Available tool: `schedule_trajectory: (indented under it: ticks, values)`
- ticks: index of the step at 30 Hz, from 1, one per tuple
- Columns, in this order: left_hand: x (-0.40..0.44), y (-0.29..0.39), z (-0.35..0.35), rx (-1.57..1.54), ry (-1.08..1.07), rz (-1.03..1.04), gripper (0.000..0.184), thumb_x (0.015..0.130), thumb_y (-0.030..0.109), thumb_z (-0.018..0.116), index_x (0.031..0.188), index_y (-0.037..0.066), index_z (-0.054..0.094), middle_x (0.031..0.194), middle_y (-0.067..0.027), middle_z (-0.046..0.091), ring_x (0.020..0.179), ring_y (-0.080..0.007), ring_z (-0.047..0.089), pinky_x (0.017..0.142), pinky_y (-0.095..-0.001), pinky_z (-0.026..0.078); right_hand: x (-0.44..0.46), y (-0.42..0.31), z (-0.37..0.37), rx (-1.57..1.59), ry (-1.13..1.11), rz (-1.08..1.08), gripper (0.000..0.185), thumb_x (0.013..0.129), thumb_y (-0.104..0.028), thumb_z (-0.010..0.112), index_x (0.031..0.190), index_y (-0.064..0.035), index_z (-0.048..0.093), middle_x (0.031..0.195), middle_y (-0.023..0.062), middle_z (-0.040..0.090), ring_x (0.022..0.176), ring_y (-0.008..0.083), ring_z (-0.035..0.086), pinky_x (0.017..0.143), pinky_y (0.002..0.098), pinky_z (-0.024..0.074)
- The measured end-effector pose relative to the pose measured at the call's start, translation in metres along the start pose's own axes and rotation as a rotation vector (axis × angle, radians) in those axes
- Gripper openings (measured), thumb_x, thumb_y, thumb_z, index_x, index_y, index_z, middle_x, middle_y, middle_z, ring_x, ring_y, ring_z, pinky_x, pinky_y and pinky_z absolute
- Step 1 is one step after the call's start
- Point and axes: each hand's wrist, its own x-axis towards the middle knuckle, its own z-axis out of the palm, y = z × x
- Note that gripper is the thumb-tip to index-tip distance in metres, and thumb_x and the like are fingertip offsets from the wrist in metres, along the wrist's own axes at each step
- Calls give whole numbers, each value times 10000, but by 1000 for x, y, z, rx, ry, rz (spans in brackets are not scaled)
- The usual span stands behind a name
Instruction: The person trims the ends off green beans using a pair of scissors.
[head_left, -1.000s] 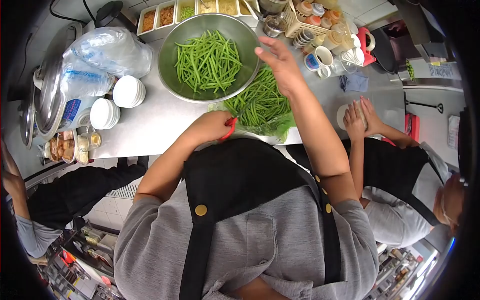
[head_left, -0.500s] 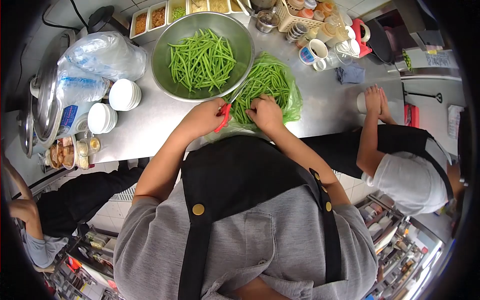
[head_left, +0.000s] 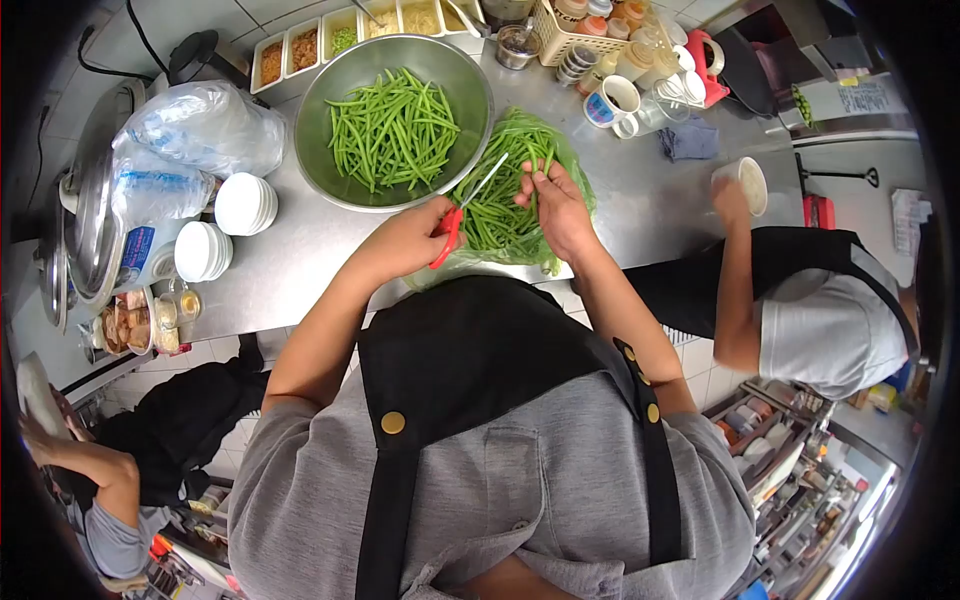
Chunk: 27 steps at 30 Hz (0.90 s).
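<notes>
My left hand [head_left: 412, 238] is wrapped round the red handle of a pair of scissors [head_left: 449, 240], whose blades point up and away over the beans. Fingers pinched together, my right hand [head_left: 563, 212] holds green beans [head_left: 537, 165] just above the bag; the fingers partly hide how many. Beneath both hands lies a green-tinted plastic bag [head_left: 578, 180] full of long green beans [head_left: 490, 218]. Behind my left hand stands a large metal bowl [head_left: 318, 120], with a heap of green beans [head_left: 392, 135] inside it.
Stacked white bowls [head_left: 245, 203] and plastic bags [head_left: 205, 130] sit to the left. Topping containers [head_left: 302, 48] line the back; a bottle basket [head_left: 560, 50], mug [head_left: 612, 100] and blue cloth [head_left: 690, 140] are right. A co-worker's hand [head_left: 732, 200] is at a white bowl [head_left: 755, 185].
My right hand has risen from the bag, turned, and now holds beans up near the scissors. My left hand stays about in place. The right-hand co-worker now handles the white bowl.
</notes>
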Motion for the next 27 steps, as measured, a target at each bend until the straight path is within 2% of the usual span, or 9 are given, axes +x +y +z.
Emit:
schedule_trajectory:
  ticks: [2, 5, 8, 12, 18, 20, 24, 26, 27]
  values:
    - [0, 6, -1, 182, -62, 14, 440, 940, 346, 674, 1207, 18, 552, 903, -154, 692, 767, -241, 667, 699, -344, 497, -3, 7, -7, -102, -73, -23, 192, 1084, -190, 477, 1157, -50, 586, 848, -3, 546, 821, 117, 540, 810, 273, 443]
    - [-2, 19, 2, 148, -99, 34, 461, 924, 398, 681, 1178, 33, 559, 881, -165, 687, 779, -280, 672, 720, -375, 501, -12, 14, -12, -310, -130, -110, 216, 1089, -202, 479, 1134, -42, 617, 830, -10, 527, 794, 109, 502, 789, 253, 436]
    - [6, 20, 9, 93, -65, 107, 454, 928, 398, 680, 1161, 28, 556, 877, -171, 691, 786, -277, 677, 719, -369, 504, -25, 13, -10, -370, -121, -47, 227, 1092, -204, 481, 1130, -33, 625, 826, -9, 531, 796, 103, 503, 784, 251, 436]
    - [13, 31, 12, 93, -49, 82, 437, 937, 386, 667, 1151, 23, 551, 899, -174, 694, 791, -287, 681, 732, -372, 509, -32, 18, -9, -338, -123, -25, 230, 1088, -204, 493, 1129, -26, 632, 823, -6, 536, 793, 104, 506, 780, 252, 441]
    - [23, 17, 19, 34, -31, 174, 333, 967, 246, 644, 1169, 7, 533, 954, -153, 710, 805, -206, 685, 699, -327, 532, -35, 19, -5, -258, -136, 0, 225, 1084, -200, 505, 1133, -22, 634, 846, 4, 559, 794, 109, 512, 777, 259, 453]
    - [18, 26, 10, -148, -165, 49, 306, 969, 195, 633, 1185, 6, 524, 973, -145, 714, 803, -166, 672, 681, -307, 538, -33, 18, -10, -323, -156, 0, 226, 1087, -197, 495, 1134, -24, 633, 873, 2, 574, 796, 104, 515, 770, 256, 453]
    - [18, 11, 0, -59, -132, 95, 323, 958, 235, 653, 1161, 11, 541, 944, -122, 705, 764, -151, 641, 667, -301, 517, -34, 12, -12, -496, -111, -24, 216, 1087, -175, 484, 1148, -27, 629, 906, 12, 593, 799, 112, 514, 764, 270, 459]
    - [12, 18, -7, 121, -216, 86, 346, 946, 290, 676, 1128, 19, 561, 896, -100, 683, 738, -135, 608, 650, -291, 488, -34, 10, -19, -754, -195, -69, 211, 1079, -146, 483, 1184, -21, 616, 982, 56, 643, 878, 158, 576, 823, 307, 485]
    - [12, 17, -8, 120, -215, 85, 346, 946, 290, 676, 1128, 19, 561, 896, -100, 683, 738, -135, 608, 650, -291, 488, -35, 8, -17, -754, -197, -69, 211, 1079, -146, 483, 1184, -21, 616, 982, 56, 643, 878, 158, 576, 823, 307, 485]
